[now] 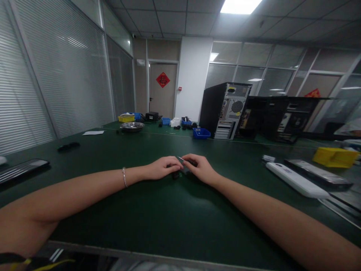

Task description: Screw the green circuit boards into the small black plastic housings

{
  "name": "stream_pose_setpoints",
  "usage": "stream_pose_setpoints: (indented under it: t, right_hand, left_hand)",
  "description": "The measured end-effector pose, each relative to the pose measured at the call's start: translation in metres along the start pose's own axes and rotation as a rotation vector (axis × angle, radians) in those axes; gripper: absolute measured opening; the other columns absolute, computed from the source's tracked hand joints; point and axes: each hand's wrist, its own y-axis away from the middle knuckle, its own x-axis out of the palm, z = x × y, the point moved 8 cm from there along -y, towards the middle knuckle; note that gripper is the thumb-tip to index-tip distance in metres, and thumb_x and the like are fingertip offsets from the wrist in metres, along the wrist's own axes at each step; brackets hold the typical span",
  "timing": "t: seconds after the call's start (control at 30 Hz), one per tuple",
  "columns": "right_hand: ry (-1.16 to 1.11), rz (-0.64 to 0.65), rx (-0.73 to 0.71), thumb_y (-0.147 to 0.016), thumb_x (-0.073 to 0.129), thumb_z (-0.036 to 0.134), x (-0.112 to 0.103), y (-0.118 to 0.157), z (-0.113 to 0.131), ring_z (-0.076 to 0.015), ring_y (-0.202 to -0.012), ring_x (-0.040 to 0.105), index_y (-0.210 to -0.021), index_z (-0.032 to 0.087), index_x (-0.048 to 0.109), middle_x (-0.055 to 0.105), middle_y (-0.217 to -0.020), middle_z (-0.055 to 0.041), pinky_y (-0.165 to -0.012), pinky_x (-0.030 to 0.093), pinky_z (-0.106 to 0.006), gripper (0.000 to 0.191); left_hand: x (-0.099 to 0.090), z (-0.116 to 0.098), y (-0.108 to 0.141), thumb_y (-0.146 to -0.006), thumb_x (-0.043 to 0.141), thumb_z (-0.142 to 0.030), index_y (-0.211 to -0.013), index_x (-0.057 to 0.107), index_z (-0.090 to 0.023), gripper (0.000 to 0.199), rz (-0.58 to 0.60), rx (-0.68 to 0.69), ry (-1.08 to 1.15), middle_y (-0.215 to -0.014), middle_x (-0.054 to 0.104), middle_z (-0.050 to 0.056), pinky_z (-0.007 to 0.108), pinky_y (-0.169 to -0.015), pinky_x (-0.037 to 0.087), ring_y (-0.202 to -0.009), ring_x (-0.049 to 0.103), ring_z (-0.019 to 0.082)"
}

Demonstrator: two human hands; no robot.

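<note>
My two hands meet over the middle of the green tabletop [158, 218]. My left hand [162, 168], with a bracelet [124, 177] at its wrist, is closed, its fingers curled over a small dark part [175, 175]. A bit of green shows beside that part; its kind is too small to make out. Thumb and fingers of my right hand [201, 168] pinch a thin, shiny metal tool [181, 159], which points towards the left fingertips. Most of the tool is hidden by the right fingers.
On the right lie a white elongated device [296, 180], a dark flat unit [318, 174] and a yellow bin [335, 157]. Computer towers [225, 111] stand behind. Farther back are a blue bin [201, 133] and a metal bowl [132, 127]. Dark glasses [68, 146] lie left.
</note>
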Motion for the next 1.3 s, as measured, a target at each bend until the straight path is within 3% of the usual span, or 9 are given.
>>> stream_pose_setpoints:
  t: [0.13, 0.27, 0.37, 0.53, 0.8, 1.3]
  right_hand:
    - [0.027, 0.095, 0.011, -0.095, 0.056, 0.028, 0.001, -0.001, 0.001, -0.0211, -0.097, 0.065, -0.112, 0.015, 0.061, 0.065, -0.112, -0.0068, -0.084, 0.053, -0.042, 0.021]
    - [0.078, 0.216, 0.037, -0.094, 0.058, 0.029, 0.004, -0.001, -0.005, -0.0201, -0.092, 0.066, -0.113, 0.015, 0.06, 0.065, -0.109, -0.0065, -0.079, 0.055, -0.04, 0.024]
    - [0.112, 0.313, 0.038, -0.093, 0.059, 0.03, 0.008, -0.001, -0.008, -0.019, -0.087, 0.066, -0.113, 0.014, 0.06, 0.065, -0.107, -0.006, -0.075, 0.056, -0.037, 0.025]
    - [0.156, 0.388, 0.015, -0.093, 0.059, 0.03, 0.012, 0.001, -0.005, -0.0202, -0.092, 0.065, -0.112, 0.015, 0.06, 0.064, -0.109, -0.0065, -0.078, 0.055, -0.039, 0.025]
    - [0.185, 0.344, 0.008, -0.093, 0.059, 0.03, 0.013, 0.005, -0.001, -0.0208, -0.095, 0.064, -0.111, 0.015, 0.061, 0.064, -0.112, -0.0068, -0.081, 0.054, -0.04, 0.023]
    - [0.05, 0.153, 0.016, -0.094, 0.057, 0.031, 0.007, 0.003, 0.006, -0.017, -0.081, 0.066, -0.108, 0.014, 0.061, 0.066, -0.099, -0.0045, -0.071, 0.056, -0.035, 0.022]
  left_hand:
    - [-0.006, 0.003, 0.002, -0.094, 0.045, -0.044, -0.103, 0.062, -0.017, 0.033, -0.048, -0.058, -0.051, -0.103, 0.058, 0.007, 0.034, -0.086, 0.043, -0.095, 0.055, 0.022]
    - [-0.009, 0.005, 0.006, -0.079, 0.064, -0.053, -0.1, 0.061, -0.019, 0.04, 0.045, -0.105, -0.072, -0.102, 0.056, 0.005, 0.032, -0.077, 0.044, -0.092, 0.053, 0.023]
    - [-0.01, 0.008, 0.008, -0.072, 0.072, -0.052, -0.102, 0.063, -0.021, 0.045, 0.113, -0.117, -0.07, -0.105, 0.054, 0.005, 0.031, -0.077, 0.044, -0.095, 0.053, 0.024]
    - [-0.008, 0.013, 0.007, -0.077, 0.07, -0.046, -0.106, 0.062, -0.021, 0.039, 0.129, -0.106, -0.034, -0.107, 0.055, 0.005, 0.032, -0.084, 0.042, -0.1, 0.052, 0.023]
    - [-0.007, 0.021, 0.005, -0.077, 0.072, -0.04, -0.115, 0.06, -0.022, 0.044, 0.137, -0.117, 0.059, -0.113, 0.058, 0.005, 0.032, -0.085, 0.044, -0.104, 0.055, 0.022]
    - [-0.009, 0.024, 0.004, -0.072, 0.077, -0.03, -0.113, 0.062, -0.019, 0.044, 0.068, -0.116, 0.234, -0.102, 0.06, 0.003, 0.033, -0.083, 0.044, -0.094, 0.055, 0.019]
